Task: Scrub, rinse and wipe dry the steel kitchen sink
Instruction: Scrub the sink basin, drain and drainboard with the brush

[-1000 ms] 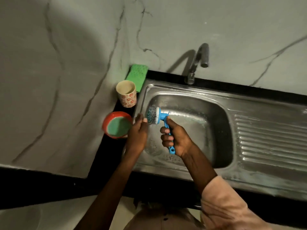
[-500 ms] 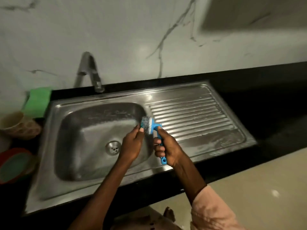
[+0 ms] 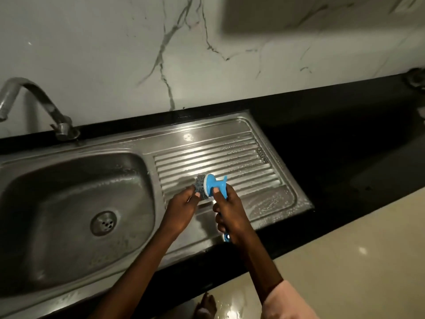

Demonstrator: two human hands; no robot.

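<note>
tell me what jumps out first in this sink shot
The bright blue plastic scrubber with a steel-wool head stands out, gripped by the right hand over the ribbed steel drainboard, with the left hand pinching its wool. Left of it lies the steel basin.

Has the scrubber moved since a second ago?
Yes. The scrubber went from the basin's left rim, rightwards past the drain, onto the drainboard.
</note>
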